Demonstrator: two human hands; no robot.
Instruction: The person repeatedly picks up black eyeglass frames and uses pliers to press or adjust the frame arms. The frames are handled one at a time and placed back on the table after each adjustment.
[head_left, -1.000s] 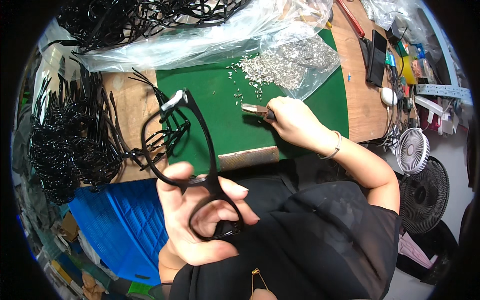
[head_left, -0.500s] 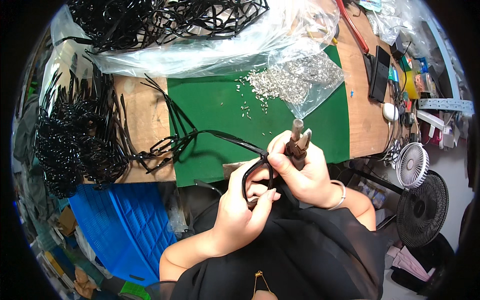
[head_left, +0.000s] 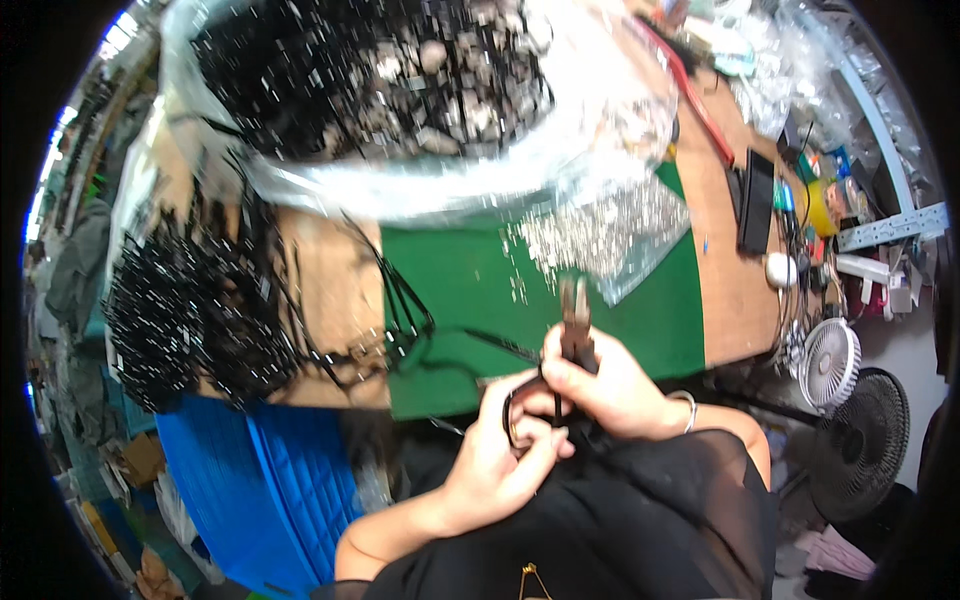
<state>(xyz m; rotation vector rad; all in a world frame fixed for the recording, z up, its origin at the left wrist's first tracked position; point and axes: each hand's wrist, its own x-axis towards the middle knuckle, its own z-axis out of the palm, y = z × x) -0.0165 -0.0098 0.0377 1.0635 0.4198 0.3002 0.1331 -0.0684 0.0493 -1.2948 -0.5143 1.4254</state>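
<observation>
My left hand [head_left: 492, 455] is closed around the rim of a black eyeglass frame [head_left: 502, 344], whose temple reaches out to the left over the green mat [head_left: 455, 285]. A pair of pliers [head_left: 576, 325] is gripped in my right hand [head_left: 625, 395], jaws pointing away from me. The thumb and fingers of that hand also meet the frame near its hinge corner; motion blur hides the exact contact. Beyond the pliers, many small silvery metal pieces [head_left: 575, 238] spill from a clear plastic bag [head_left: 632, 275] onto the mat.
Black eyeglass frames [head_left: 190, 310] are heaped at the left, and more black frames [head_left: 290, 85] fill a large clear bag [head_left: 400, 195] at the back. A phone [head_left: 757, 200] lies on the right. A blue crate [head_left: 240, 490] stands below the table's left edge; fans [head_left: 832, 362] stand right.
The whole view has shifted, so the table sits lower and blurs. In my right hand the pliers have turned more upright, and the eyeglass frame has tilted. Both hands keep their holds.
</observation>
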